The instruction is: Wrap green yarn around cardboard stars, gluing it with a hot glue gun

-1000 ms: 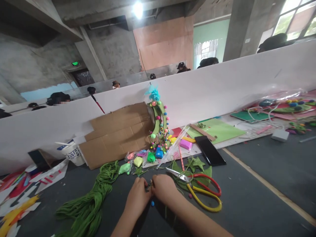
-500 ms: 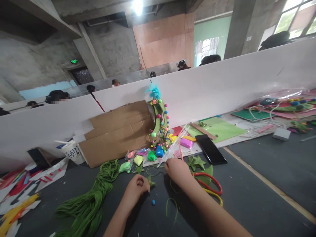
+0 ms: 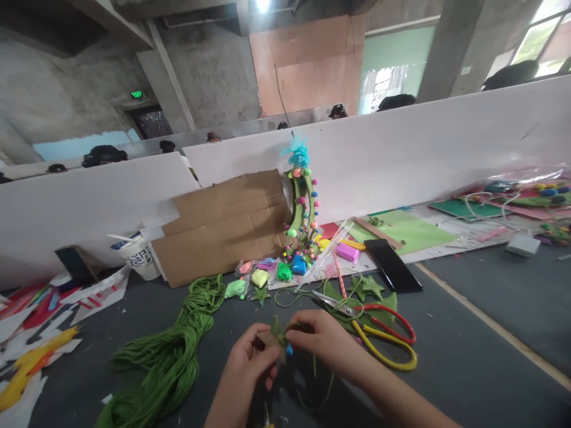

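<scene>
My left hand (image 3: 252,365) is closed in front of me, its thumb and fingers pinching a small green star (image 3: 275,327). My right hand (image 3: 323,336) comes in from the right, with its thumb and forefinger pressed together at the same star; whether they also hold thread is hidden. Just below the right fingertips shows a small blue ball (image 3: 289,350), seemingly on the dark table. A thin green cord (image 3: 319,404) trails under my right forearm. Scissors (image 3: 379,324) with red and yellow handles lie open beside my right hand, over green pieces.
A green yarn hank (image 3: 165,356) lies left. Behind are a cardboard sheet (image 3: 223,235), a decorated green stand (image 3: 303,208), packs of coloured clay (image 3: 284,271) and a black phone (image 3: 392,266). A paper cup (image 3: 140,258) stands at left; a white partition (image 3: 392,160) runs behind.
My right hand has come down and toward my left hand, uncovering the scissors, and now meets the star. My left hand has turned with the star raised. The view has shifted slightly.
</scene>
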`<state>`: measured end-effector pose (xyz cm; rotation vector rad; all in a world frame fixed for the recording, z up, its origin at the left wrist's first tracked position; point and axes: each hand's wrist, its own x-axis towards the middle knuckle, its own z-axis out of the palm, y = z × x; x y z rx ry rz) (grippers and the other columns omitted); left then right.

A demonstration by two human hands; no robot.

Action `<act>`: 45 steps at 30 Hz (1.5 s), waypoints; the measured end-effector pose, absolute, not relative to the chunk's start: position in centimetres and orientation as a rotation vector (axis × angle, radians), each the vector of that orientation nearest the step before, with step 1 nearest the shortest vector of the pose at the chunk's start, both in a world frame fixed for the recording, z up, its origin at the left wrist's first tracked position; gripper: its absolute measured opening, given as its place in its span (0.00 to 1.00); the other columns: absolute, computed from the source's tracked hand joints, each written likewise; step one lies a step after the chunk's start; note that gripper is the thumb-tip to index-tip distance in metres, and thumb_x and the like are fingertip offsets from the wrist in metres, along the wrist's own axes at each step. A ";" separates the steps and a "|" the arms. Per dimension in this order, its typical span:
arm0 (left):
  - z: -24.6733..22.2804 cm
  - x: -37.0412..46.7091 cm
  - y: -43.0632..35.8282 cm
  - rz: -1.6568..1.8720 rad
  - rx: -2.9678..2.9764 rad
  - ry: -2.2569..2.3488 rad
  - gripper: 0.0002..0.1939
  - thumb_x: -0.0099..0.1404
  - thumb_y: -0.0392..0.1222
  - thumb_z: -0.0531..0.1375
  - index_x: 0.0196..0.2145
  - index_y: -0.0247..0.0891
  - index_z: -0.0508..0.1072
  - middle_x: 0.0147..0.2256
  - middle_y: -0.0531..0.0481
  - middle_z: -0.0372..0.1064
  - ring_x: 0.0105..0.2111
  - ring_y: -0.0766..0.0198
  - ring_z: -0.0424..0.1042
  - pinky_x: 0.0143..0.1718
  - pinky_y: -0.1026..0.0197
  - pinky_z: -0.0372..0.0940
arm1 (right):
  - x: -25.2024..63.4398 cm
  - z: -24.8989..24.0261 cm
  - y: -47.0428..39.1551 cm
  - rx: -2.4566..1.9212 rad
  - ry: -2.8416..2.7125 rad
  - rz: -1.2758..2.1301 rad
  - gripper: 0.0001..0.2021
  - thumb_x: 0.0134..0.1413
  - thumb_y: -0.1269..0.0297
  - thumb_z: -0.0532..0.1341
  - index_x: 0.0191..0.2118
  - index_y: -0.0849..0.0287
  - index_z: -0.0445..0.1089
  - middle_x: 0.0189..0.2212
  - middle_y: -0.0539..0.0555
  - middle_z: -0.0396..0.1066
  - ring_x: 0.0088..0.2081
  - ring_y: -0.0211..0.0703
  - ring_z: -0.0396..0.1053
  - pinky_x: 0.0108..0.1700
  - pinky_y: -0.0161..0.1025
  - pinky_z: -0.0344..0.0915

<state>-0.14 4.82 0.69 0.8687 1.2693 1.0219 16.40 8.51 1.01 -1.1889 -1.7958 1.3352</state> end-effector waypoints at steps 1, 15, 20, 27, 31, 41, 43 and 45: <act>0.6 -0.1 4.6 1.017 0.851 1.276 0.14 0.50 0.41 0.65 0.35 0.39 0.69 0.20 0.58 0.62 0.19 0.70 0.62 0.17 0.68 0.56 | 16.4 0.8 8.1 -1.195 -1.777 1.364 0.08 0.50 0.66 0.57 0.26 0.60 0.71 0.20 0.47 0.68 0.26 0.38 0.65 0.28 0.31 0.58; 0.0 -0.8 3.9 0.888 0.772 1.190 0.16 0.53 0.51 0.62 0.33 0.41 0.62 0.17 0.54 0.70 0.16 0.64 0.67 0.15 0.66 0.59 | 17.4 3.2 7.4 -1.172 -1.835 1.265 0.06 0.60 0.68 0.51 0.41 0.54 0.61 0.27 0.46 0.73 0.30 0.39 0.69 0.34 0.34 0.59; -0.1 -0.6 4.0 0.880 0.832 1.197 0.16 0.58 0.48 0.60 0.40 0.40 0.61 0.17 0.56 0.69 0.12 0.70 0.61 0.14 0.70 0.53 | 18.4 3.1 7.5 -1.148 -1.941 1.146 0.09 0.58 0.72 0.52 0.39 0.54 0.67 0.27 0.46 0.71 0.29 0.38 0.69 0.33 0.33 0.60; 0.1 -0.1 3.8 0.828 0.897 1.194 0.14 0.60 0.43 0.55 0.44 0.39 0.59 0.18 0.55 0.69 0.15 0.68 0.62 0.17 0.68 0.55 | 17.8 2.6 7.4 -0.943 -2.200 0.999 0.13 0.49 0.81 0.55 0.35 0.58 0.72 0.33 0.50 0.68 0.36 0.36 0.67 0.39 0.32 0.61; 0.2 -0.3 3.7 0.788 0.921 1.213 0.18 0.60 0.41 0.54 0.48 0.37 0.59 0.17 0.55 0.68 0.14 0.68 0.61 0.17 0.67 0.54 | 17.6 2.2 7.4 -0.921 -2.368 0.927 0.11 0.55 0.74 0.57 0.42 0.56 0.72 0.36 0.51 0.66 0.36 0.37 0.67 0.39 0.33 0.61; 0.2 0.0 3.6 0.759 0.955 1.231 0.19 0.59 0.42 0.54 0.48 0.34 0.61 0.16 0.56 0.66 0.13 0.69 0.57 0.17 0.66 0.50 | 17.2 1.9 7.2 -0.920 -2.451 0.833 0.04 0.57 0.71 0.58 0.33 0.59 0.70 0.33 0.50 0.65 0.33 0.37 0.66 0.36 0.32 0.62; 0.2 0.0 3.6 0.766 0.958 1.228 0.19 0.60 0.42 0.54 0.49 0.34 0.61 0.16 0.56 0.66 0.14 0.70 0.57 0.17 0.66 0.49 | 17.1 1.9 7.2 -0.933 -2.460 0.810 0.04 0.58 0.71 0.57 0.33 0.60 0.69 0.32 0.50 0.65 0.32 0.37 0.66 0.35 0.32 0.62; 0.2 0.0 3.5 0.763 0.959 1.238 0.20 0.60 0.42 0.53 0.50 0.34 0.60 0.16 0.56 0.65 0.14 0.70 0.56 0.18 0.65 0.49 | 17.0 1.8 7.2 -0.947 -2.467 0.767 0.04 0.58 0.71 0.57 0.33 0.61 0.68 0.32 0.50 0.64 0.31 0.37 0.66 0.34 0.32 0.62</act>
